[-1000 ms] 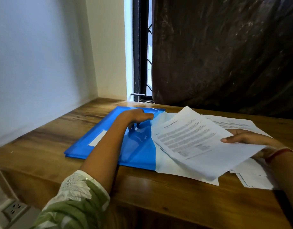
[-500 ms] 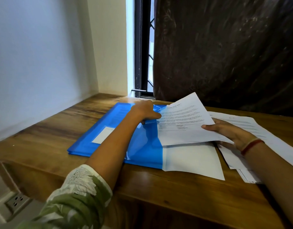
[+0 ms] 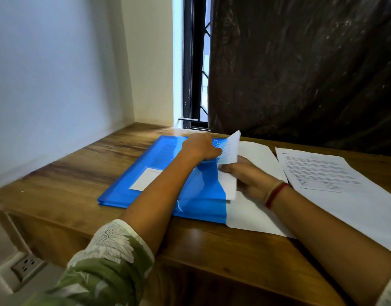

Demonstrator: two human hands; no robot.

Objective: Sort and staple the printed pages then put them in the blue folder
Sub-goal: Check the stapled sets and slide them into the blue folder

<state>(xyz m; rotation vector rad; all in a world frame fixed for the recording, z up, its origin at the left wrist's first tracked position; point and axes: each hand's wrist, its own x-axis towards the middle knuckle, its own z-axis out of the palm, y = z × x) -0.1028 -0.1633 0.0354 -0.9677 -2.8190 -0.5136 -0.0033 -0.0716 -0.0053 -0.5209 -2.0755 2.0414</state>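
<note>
Nearest me at the lower left I see a wall socket (image 3: 24, 265) below the desk edge, and above it my green floral sleeve (image 3: 106, 261). The wooden desk (image 3: 57, 191) runs from there to the far wall.

On it lies the blue folder (image 3: 146, 171), flat, left of centre, with a white label (image 3: 146, 178) on its cover. A plain white sheet (image 3: 251, 215) sticks out from under its right edge towards the near side.

My right hand (image 3: 245, 175), with a red band (image 3: 276, 194) at the wrist, grips the printed pages (image 3: 228, 155). Its fingers are curled round their right edge, and the sheaf is tilted up and partly inside the folder's open right side.

Just beyond, my left hand (image 3: 200, 146) rests on the folder's far right corner, its fingers bent over the clear cover flap and pinching it up. I cannot see the fingertips themselves.

To the right, apart from both hands, a loose printed sheet (image 3: 322, 171) lies flat on the desk.

Farthest off are a black window frame (image 3: 191, 62) and a dark curtain (image 3: 311, 74).
</note>
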